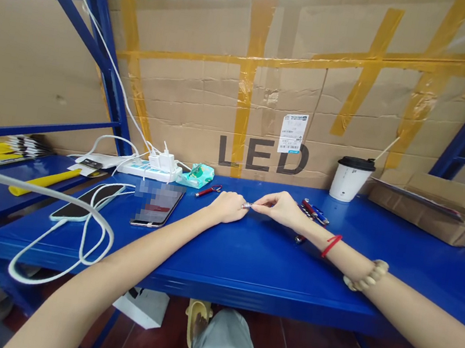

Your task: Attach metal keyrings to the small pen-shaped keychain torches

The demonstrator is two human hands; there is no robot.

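My left hand point(229, 207) is closed above the blue tabletop, its fingers curled with their tips hidden. A small shiny metal piece point(247, 206) sticks out from it toward my right hand point(280, 208). Thumb and forefinger of the right hand pinch together at the piece's other end. What kind of thing it is, I cannot make out. Behind the left hand lies a small red object with a dark loop point(208, 191). Red and blue pen-like items point(315, 212) lie just beyond the right wrist, partly covered by it.
Left on the blue shelf table point(236, 263) are two phones point(159, 205) and looping white cables. A power strip point(149, 170) and a turquoise packet point(197, 175) sit at the back. A lidded paper cup point(350, 179) and a cardboard tray point(438, 209) stand right.
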